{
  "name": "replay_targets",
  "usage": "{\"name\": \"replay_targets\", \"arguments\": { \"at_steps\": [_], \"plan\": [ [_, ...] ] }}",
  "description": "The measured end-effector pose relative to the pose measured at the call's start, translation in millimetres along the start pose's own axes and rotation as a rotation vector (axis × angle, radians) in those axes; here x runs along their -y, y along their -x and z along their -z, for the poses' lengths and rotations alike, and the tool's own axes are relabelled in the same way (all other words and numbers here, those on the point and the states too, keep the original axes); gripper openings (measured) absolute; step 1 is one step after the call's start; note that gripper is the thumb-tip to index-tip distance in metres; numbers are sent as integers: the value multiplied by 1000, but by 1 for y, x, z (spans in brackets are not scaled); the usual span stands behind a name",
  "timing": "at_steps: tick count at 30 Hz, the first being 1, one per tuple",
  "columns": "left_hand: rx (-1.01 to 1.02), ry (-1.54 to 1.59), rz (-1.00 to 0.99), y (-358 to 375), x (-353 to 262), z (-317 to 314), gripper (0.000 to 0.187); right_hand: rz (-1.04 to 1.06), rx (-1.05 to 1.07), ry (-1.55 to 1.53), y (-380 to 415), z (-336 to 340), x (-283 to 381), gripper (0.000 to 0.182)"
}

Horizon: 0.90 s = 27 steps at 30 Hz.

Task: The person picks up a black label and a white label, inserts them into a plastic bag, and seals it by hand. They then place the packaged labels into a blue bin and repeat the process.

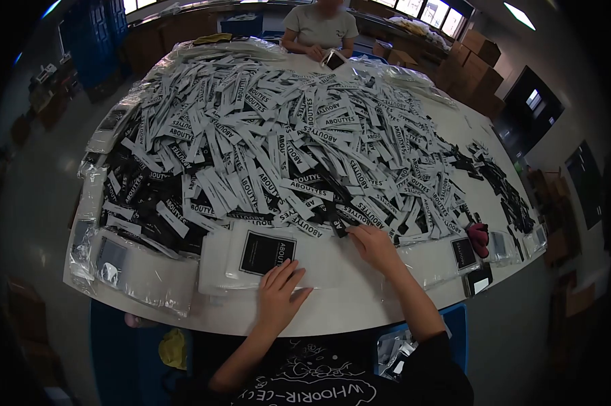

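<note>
Clear bag stack (251, 260) with black card inside, at near table edge, just below the label heap. Left hand (280, 292) flat on the stack's right end, fingers spread, pinning not gripping. Right hand (372, 245) at heap's near edge, fingertips on a black-and-white ABOUTYES label (343, 227), possibly pinching it; too small to tell. Label heap (285, 142) covering most of white table (339, 304). Loose plastic sleeves (133, 267) at left. Second person (319, 27) seated at far side.
</note>
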<state>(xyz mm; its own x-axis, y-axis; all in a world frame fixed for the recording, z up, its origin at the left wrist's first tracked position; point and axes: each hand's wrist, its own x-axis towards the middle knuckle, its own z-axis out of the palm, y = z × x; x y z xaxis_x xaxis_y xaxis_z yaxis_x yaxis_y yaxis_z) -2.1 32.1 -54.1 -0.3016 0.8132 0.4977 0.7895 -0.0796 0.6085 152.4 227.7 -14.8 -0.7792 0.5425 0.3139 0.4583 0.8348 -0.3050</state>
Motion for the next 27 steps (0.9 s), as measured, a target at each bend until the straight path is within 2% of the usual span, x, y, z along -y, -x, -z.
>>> {"name": "replay_targets", "arguments": {
  "at_steps": [2,4,5,7,8,9,11,12,14,18,20,21,22,23,24,26,27],
  "plan": [
    [-8,-27,-17,-1,-1,1,35,50,-46,-56,-8,-2,6,16],
    [-3,-14,-14,0,-2,1,34,194,-157,94,-15,-14,0,15],
    [-6,-5,-12,-1,-2,2,33,197,-161,92,-15,-15,-1,15],
    [-8,-10,-12,-1,0,2,31,211,-362,0,-19,-7,3,19],
    [3,-8,-11,0,0,2,29,153,-439,-133,-21,-2,10,18],
    [-1,-10,-8,0,0,2,29,157,-437,-135,-22,6,17,18],
    [-17,-29,-2,-1,0,1,25,-42,-657,-498,-20,22,29,13],
    [-16,-25,-7,-1,-1,1,25,-179,-660,-694,-16,25,28,6],
    [-8,-39,17,-2,-2,3,24,-303,-663,-1083,-3,39,34,8],
    [-23,-29,25,-1,-4,4,25,-390,-823,-1005,36,26,58,17],
    [-86,49,64,-1,-5,6,25,-323,-806,-923,55,3,76,14],
    [-90,48,60,1,-4,6,25,-311,-688,-936,63,-12,83,9],
    [-171,173,132,3,-3,6,25,-297,-571,-944,72,-23,85,5],
    [-251,298,202,4,-2,6,25,-313,-501,-878,85,-29,86,3],
    [-253,297,195,5,-2,9,25,-330,-434,-812,95,-34,88,4],
    [-359,293,151,5,-5,16,24,-335,-621,-863,114,-30,98,11],
    [-356,292,146,7,-9,18,24,-270,-722,-950,115,-29,102,11]
  ]
}}
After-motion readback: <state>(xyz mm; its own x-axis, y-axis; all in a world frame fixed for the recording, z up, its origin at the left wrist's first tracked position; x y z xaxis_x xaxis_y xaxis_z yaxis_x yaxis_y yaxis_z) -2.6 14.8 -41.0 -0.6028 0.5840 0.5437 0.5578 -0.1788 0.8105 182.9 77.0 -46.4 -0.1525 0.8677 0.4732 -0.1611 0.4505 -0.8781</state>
